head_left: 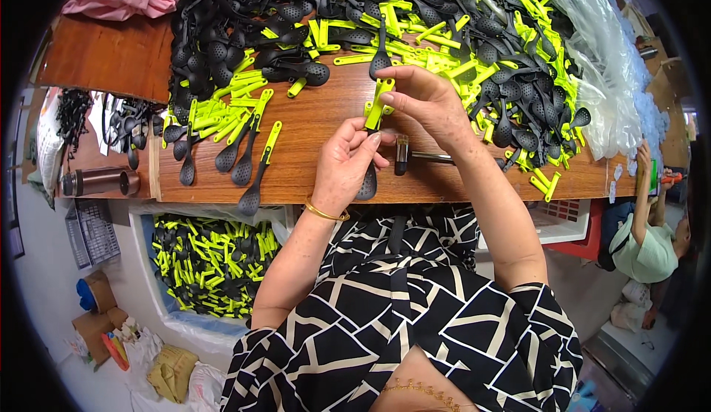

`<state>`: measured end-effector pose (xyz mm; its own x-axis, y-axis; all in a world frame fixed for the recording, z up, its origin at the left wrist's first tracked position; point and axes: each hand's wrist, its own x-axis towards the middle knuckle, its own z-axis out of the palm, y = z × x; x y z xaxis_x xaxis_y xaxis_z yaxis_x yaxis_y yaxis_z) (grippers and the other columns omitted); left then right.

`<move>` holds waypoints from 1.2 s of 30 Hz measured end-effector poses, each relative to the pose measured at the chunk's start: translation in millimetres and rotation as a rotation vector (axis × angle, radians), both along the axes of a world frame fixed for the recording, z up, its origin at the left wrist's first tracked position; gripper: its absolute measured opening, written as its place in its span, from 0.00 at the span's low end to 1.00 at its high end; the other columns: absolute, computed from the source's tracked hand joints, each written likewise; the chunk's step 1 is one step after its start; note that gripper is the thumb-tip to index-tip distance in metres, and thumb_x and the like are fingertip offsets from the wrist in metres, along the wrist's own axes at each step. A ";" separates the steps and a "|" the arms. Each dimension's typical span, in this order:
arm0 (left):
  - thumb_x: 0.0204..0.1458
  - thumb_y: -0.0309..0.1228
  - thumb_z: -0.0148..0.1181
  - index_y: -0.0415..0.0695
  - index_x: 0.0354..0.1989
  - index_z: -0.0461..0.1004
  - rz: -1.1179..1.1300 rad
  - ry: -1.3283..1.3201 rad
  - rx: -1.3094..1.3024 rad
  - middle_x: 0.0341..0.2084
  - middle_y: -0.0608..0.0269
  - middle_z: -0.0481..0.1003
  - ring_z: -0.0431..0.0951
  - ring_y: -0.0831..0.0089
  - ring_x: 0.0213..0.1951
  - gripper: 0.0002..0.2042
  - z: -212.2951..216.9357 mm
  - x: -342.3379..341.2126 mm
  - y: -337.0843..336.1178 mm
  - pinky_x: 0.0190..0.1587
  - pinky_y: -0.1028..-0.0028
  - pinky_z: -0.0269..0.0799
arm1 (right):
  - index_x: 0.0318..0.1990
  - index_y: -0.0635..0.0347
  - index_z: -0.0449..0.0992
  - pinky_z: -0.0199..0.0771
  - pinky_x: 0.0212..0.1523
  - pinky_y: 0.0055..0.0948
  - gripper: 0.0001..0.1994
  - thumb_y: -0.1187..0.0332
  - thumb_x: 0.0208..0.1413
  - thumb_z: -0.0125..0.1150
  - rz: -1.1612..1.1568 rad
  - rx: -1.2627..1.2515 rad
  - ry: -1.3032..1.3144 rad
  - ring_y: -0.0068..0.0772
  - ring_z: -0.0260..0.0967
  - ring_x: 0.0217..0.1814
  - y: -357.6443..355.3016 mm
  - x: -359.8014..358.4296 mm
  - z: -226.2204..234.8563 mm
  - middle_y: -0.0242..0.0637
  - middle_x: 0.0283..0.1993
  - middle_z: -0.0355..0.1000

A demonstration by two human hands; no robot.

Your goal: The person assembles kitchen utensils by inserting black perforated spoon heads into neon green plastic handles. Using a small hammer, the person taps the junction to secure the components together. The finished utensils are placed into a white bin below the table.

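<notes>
a filled bin [141, 253] sits below the wooden table's [298, 176] near edge. above that edge, left hand [343, 154] and right hand [429, 106] pinch one green-handled black spoon [375, 115]. a mallet [432, 158] lies just rightward; the tabletop opens leftward to spaced-out spoons [243, 169]. heaped spoons [222, 50] and loose handles [438, 60] crowd the far side, a plastic sheet [603, 71] along the right.

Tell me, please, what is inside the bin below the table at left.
Black and green utensils are heaped in the bin; its bottom and anything deeper are covered.
</notes>
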<state>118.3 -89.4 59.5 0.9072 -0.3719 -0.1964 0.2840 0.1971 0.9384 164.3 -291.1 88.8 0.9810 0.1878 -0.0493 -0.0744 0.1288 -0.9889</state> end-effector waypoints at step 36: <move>0.72 0.32 0.58 0.38 0.55 0.75 -0.018 0.064 0.150 0.36 0.59 0.84 0.81 0.81 0.32 0.11 -9.9 -49.4 24.6 0.39 0.79 0.75 | 0.58 0.55 0.83 0.75 0.50 0.41 0.22 0.61 0.56 0.76 0.111 -0.926 -0.524 0.42 0.80 0.43 4.0 -41.6 17.8 0.40 0.41 0.82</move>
<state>69.0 -64.8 49.6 0.8847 -0.3500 -0.3080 0.3461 0.0506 0.9368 122.7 -287.1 106.7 0.9009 0.3831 0.2040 0.4230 -0.6698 -0.6102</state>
